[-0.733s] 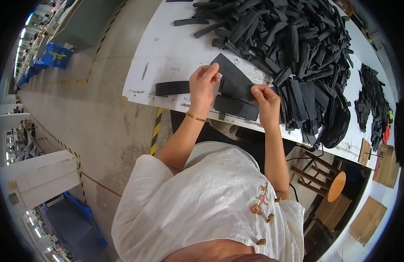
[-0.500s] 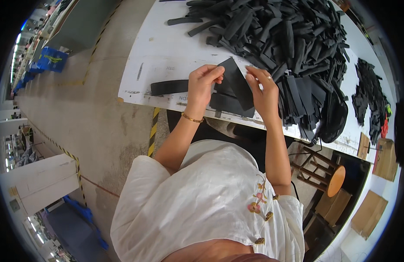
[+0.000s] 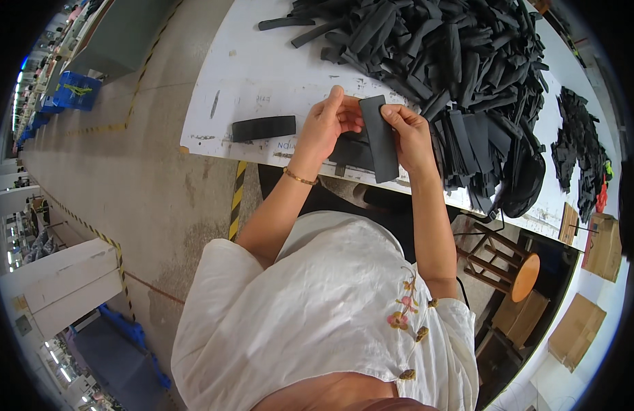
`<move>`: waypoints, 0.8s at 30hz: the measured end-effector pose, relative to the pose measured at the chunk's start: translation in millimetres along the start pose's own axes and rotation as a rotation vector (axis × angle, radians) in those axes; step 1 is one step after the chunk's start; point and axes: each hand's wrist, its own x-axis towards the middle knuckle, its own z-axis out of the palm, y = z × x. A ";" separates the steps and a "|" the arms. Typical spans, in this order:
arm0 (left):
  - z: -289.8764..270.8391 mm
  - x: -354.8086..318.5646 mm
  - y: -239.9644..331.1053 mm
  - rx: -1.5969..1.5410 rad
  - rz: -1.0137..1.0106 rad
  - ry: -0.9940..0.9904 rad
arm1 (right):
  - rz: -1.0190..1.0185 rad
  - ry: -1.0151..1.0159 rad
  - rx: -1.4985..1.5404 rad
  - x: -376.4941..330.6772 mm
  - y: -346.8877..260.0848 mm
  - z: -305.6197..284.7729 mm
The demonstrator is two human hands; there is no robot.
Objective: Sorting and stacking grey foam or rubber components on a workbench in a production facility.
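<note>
A flat dark grey fabric strip (image 3: 380, 140) stands on end over the table's near edge. My right hand (image 3: 411, 137) pinches its upper right side, thumb in front and the other fingers behind. Beside the strip's left edge is my left hand (image 3: 324, 127), thumb raised apart from its half-bent fingers; whether the fingertips touch the strip is hard to see. Below and between the hands, more dark strips (image 3: 352, 152) lie on the table, partly covered. One separate black strip (image 3: 264, 128) rests flat to the left of my left hand.
A big heap of dark strips (image 3: 426, 51) covers the far part of the white table (image 3: 221, 82). Stacked flat strips (image 3: 467, 147) and a black bag (image 3: 524, 179) sit to the right. A wooden stool (image 3: 524, 277) and cardboard boxes (image 3: 577, 332) stand at the lower right.
The strip has passed from my left hand's pinch into my right hand's grip and has turned more upright. My left thumb has lifted off it.
</note>
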 end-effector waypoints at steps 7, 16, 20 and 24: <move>-13.5 -1.6 -13.9 0.424 -0.117 -0.148 | -0.100 0.070 -0.211 8.5 1.2 0.8; -11.0 5.0 -7.3 0.123 0.108 0.098 | 0.006 0.078 -0.316 -18.3 -4.6 -17.6; -1.1 10.7 13.6 0.157 0.219 0.126 | -0.101 0.108 -0.409 -19.5 -23.2 -27.9; -29.9 14.1 -9.6 0.677 0.169 0.209 | -0.098 0.181 -0.626 -17.0 -15.3 -45.7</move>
